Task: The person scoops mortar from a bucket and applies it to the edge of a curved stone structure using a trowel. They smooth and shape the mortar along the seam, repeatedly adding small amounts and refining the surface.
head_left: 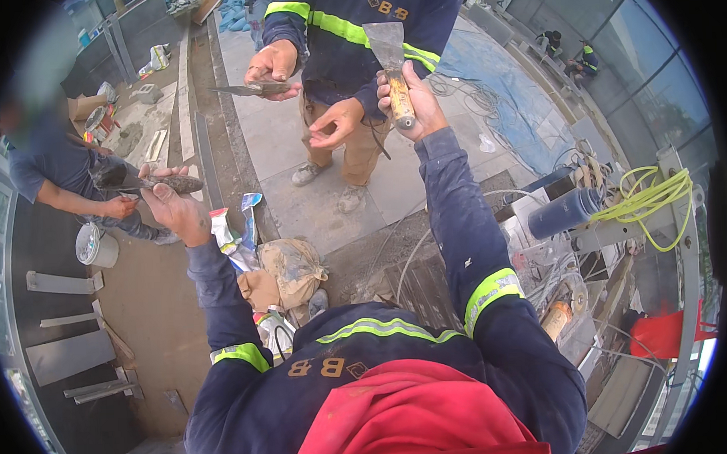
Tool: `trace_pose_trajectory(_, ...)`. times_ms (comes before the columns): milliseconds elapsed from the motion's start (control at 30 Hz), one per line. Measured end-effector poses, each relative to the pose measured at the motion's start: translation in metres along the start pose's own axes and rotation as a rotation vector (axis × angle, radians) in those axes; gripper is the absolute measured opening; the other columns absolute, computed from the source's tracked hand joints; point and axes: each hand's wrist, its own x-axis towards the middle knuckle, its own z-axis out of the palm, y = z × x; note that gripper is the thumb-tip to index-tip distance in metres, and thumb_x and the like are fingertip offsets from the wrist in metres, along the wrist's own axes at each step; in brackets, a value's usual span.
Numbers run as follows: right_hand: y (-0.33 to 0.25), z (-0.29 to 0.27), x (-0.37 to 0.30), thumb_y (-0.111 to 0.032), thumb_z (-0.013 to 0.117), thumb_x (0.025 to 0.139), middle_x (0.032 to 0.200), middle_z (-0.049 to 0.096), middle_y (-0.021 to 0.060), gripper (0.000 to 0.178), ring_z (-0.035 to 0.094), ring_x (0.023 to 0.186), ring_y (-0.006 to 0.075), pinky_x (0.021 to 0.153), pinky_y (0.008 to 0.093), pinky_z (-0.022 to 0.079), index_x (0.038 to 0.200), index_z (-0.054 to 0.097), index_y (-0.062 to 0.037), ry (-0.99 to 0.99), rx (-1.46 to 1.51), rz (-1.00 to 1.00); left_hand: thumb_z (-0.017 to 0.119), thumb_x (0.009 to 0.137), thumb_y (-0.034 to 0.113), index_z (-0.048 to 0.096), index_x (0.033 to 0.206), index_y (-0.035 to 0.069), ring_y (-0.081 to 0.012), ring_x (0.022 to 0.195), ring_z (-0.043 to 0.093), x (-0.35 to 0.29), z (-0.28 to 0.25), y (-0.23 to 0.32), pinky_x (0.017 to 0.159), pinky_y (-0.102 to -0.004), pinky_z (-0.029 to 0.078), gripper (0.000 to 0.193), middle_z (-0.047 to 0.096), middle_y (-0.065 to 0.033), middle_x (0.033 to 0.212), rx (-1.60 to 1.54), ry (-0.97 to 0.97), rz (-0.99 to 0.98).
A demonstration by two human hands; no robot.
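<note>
My left hand [180, 211] is raised at the left, closed round the dirty handle of a small trowel [178, 185]. Its dark blade points left. In my right hand [425, 111] a putty knife [387, 46] stands upright, its wide metal blade up and its worn yellow handle in my fingers. Facing me, a co-worker in a navy jacket with a lime stripe holds a flat pointed blade [237, 90] in one hand [274, 63]. That person's other hand [337, 124] is half curled in front of the body, between my two arms.
Another person [66, 181] in a blue shirt stands at the left, near a white bucket [97, 245]. Plastic bags [291, 265] lie on the ground below my hands. Right of me are a dark blue cylinder [565, 213], a coiled yellow-green cord [647, 201] and an angle grinder [560, 312].
</note>
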Motion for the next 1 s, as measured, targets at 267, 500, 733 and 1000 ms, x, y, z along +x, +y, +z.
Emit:
trace_pose_trajectory(267, 0.040, -0.050, 0.063, -0.050, 0.045, 0.107, 0.103, 0.058, 0.0091, 0.051, 0.061, 0.082, 0.0171, 0.067, 0.0307, 0.054, 0.119, 0.050, -0.0003, 0.093, 0.050, 0.036, 0.045, 0.107, 0.052, 0.038, 0.148, -0.002, -0.0126, 0.082, 0.054, -0.016, -0.148, 0.070, 0.072, -0.0294, 0.049, 0.068, 0.054, -0.0042, 0.099, 0.165, 0.139, -0.097)
trace_pose_trajectory(500, 0.059, -0.061, 0.068, -0.037, 0.052, 0.107, 0.102, 0.059, 0.0089, 0.037, 0.061, 0.081, 0.0163, 0.066, 0.0295, 0.052, 0.121, 0.055, -0.0034, 0.110, 0.150, -0.166, 0.046, 0.108, 0.048, 0.044, 0.145, -0.002, -0.0134, 0.080, 0.055, -0.026, -0.192, 0.091, 0.066, -0.0303, 0.050, 0.062, 0.057, -0.0059, 0.101, 0.234, 0.244, -0.151)
trace_pose_trajectory(733, 0.078, -0.028, 0.049, -0.026, 0.052, 0.105, 0.107, 0.060, 0.0092, 0.028, 0.060, 0.089, 0.0178, 0.074, 0.0317, 0.051, 0.124, 0.056, -0.0046, -0.003, 0.303, -0.180, 0.048, 0.109, 0.038, 0.049, 0.140, -0.004, -0.0132, 0.079, 0.058, -0.022, -0.184, 0.062, 0.062, -0.0301, 0.051, 0.053, 0.060, -0.0084, 0.105, 0.214, 0.191, -0.197)
trace_pose_trajectory(1000, 0.118, -0.012, 0.005, -0.016, 0.057, 0.100, 0.117, 0.057, 0.0115, 0.038, 0.059, 0.101, 0.0205, 0.082, 0.0369, 0.051, 0.135, 0.054, 0.0006, 0.178, -0.301, -0.117, 0.048, 0.109, 0.034, 0.053, 0.136, -0.006, -0.0122, 0.077, 0.058, -0.053, -0.146, 0.026, 0.063, -0.0275, 0.050, 0.049, 0.062, -0.0100, 0.106, 0.146, 0.086, -0.439)
